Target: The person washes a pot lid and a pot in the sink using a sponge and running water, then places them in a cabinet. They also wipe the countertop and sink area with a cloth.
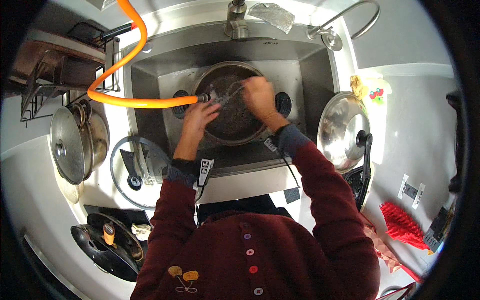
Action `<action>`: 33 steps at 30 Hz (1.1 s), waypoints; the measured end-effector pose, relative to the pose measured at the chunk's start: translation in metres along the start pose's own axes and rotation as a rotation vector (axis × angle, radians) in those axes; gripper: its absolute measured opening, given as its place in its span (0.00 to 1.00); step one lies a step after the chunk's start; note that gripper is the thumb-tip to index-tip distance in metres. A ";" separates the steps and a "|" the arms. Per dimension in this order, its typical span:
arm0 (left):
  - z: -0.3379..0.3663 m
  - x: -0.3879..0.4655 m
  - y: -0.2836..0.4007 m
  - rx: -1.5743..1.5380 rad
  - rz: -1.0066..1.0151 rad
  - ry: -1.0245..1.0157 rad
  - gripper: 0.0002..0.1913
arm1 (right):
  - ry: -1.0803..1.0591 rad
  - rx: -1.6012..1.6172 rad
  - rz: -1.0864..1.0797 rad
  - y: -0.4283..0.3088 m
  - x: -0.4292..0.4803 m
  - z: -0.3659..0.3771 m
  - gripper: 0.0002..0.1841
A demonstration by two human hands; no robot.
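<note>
A round metal pan (232, 127) sits in the stainless steel sink (150, 127). My left hand (198, 116) is over the pan's left side, just under the metal end of an orange hose (150, 102); whether it grips the hose I cannot tell. Water appears to come from the hose end. My right hand (258, 95), blurred, is closed over the pan's upper right, on a thin, shiny item (234, 89) that reaches toward the left hand. What that item is cannot be made out.
The faucet (237, 22) stands behind the sink. A steel lid (343, 127) is at the right, a glass lid (138, 198) at the left front. Pots with lids (67, 146) stand at the left, below a wire rack (37, 90). A black pan (105, 255) lies lower left.
</note>
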State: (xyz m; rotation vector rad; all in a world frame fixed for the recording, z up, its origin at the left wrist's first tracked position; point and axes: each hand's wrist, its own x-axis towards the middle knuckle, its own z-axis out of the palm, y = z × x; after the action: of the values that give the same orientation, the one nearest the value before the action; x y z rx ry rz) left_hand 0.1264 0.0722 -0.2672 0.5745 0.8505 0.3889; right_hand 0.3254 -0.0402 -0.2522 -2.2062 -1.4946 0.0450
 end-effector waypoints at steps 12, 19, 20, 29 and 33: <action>-0.028 0.003 0.008 1.253 0.605 0.706 0.32 | -0.221 -0.113 0.605 0.071 -0.041 -0.013 0.27; -0.040 0.028 0.028 1.166 0.411 0.529 0.19 | -0.010 0.066 0.896 0.103 -0.070 0.004 0.29; -0.042 0.030 0.026 1.193 0.407 0.544 0.19 | -0.077 0.097 0.965 0.101 -0.074 0.001 0.30; -0.075 0.058 0.006 1.088 0.436 0.572 0.31 | -0.045 0.343 0.704 0.068 -0.039 -0.063 0.38; -0.063 0.054 0.005 0.993 0.335 0.488 0.23 | 0.034 -0.029 0.624 0.055 -0.014 -0.114 0.38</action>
State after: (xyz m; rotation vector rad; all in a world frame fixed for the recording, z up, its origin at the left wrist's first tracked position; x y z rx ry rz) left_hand 0.1093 0.1247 -0.3291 1.5981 1.4226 0.4018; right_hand 0.3998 -0.1105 -0.1761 -2.5936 -0.7417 0.1848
